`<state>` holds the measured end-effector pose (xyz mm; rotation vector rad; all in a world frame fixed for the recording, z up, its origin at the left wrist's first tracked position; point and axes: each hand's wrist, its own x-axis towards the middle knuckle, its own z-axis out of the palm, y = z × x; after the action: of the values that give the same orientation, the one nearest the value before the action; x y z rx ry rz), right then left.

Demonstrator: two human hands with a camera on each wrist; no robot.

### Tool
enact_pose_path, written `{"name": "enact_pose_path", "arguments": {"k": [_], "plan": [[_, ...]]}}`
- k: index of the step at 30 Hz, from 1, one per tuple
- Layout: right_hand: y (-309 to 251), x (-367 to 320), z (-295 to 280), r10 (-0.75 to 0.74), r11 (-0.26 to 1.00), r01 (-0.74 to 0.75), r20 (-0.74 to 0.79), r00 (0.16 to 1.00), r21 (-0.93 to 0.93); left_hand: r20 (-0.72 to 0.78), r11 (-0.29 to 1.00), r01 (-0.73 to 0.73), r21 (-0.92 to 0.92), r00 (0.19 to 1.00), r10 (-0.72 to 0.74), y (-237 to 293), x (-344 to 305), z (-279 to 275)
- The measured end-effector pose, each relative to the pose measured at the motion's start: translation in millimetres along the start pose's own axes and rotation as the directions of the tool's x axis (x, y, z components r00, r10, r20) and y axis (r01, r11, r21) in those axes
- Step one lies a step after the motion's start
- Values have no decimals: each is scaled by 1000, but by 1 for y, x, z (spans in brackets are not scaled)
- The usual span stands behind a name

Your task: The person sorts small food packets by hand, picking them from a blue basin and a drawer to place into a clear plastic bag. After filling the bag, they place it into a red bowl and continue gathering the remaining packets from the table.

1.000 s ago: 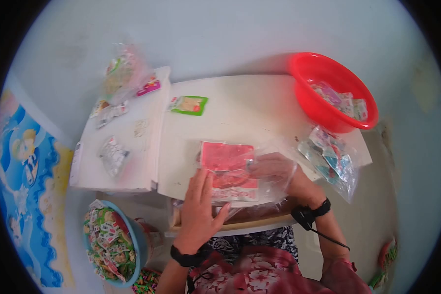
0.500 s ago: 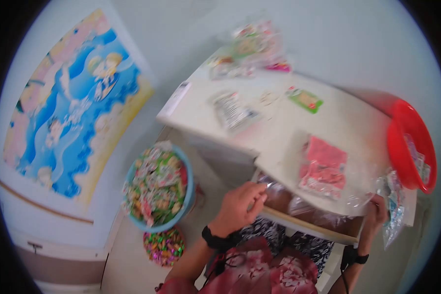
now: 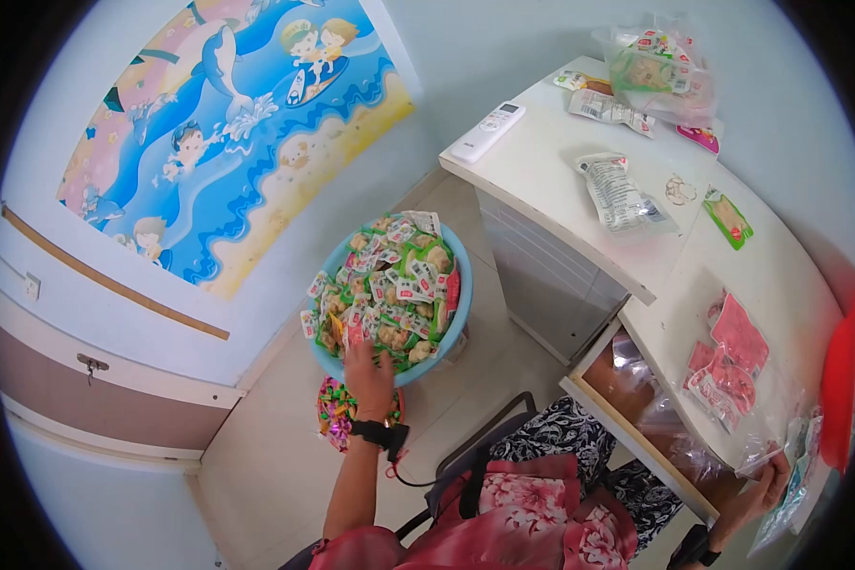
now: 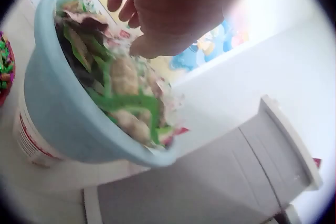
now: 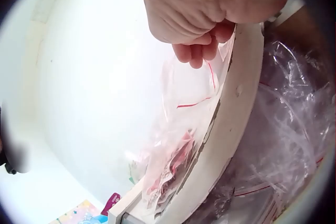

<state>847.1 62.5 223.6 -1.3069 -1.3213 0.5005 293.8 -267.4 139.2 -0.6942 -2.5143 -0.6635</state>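
Observation:
My left hand (image 3: 369, 380) reaches over the near rim of a light blue basin (image 3: 462, 328), its fingertips at the heaped snack packets (image 3: 389, 294). In the left wrist view the left hand (image 4: 168, 16) hangs above the packets with loosely bent fingers and nothing visible between them. At the desk's front edge my right hand (image 3: 768, 483) holds the end of a clear zip bag (image 3: 762, 427). Red-and-white packets (image 3: 739, 337) lie inside that bag. In the right wrist view the right hand (image 5: 205, 14) has its fingers curled over the bag end; its thumb is hidden.
Below the desktop (image 3: 674, 304), an open drawer (image 3: 636, 446) holds clear plastic bags. A red basin (image 3: 838, 389) stands at the right. On the desk lie a white remote (image 3: 489, 131), a silvery packet (image 3: 617, 190) and a green packet (image 3: 729, 218). Colourful sweets (image 3: 337, 413) sit beneath the blue basin.
My left hand has left the red packets on the desk and moved left to the blue basin. My right hand has come out of the bag to its end. The head view has turned left.

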Motion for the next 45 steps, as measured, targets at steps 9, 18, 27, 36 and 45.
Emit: {"name": "enact_pose_path", "arguments": {"k": [9,18,27,36,45], "plan": [[-1,1,-10,22,999,-21,38,999,-29,97,929,267,256,949,-300,-105,-8,31],[16,1,-14,-32,999,32,-30,999,10,-176,907,258,-333,928,-329,-65,48,-49],[-124,-22,15,55,936,-179,376,925,304,191,186,132,-974,919,344,184,76,-116],[-156,-7,0,-146,930,-205,816,559,306,-111,-117,84,-990,64,992,373,52,-95],[-104,-34,-35,155,695,-630,783,602,346,180,151,359,-921,49,982,416,-18,-92]]}}
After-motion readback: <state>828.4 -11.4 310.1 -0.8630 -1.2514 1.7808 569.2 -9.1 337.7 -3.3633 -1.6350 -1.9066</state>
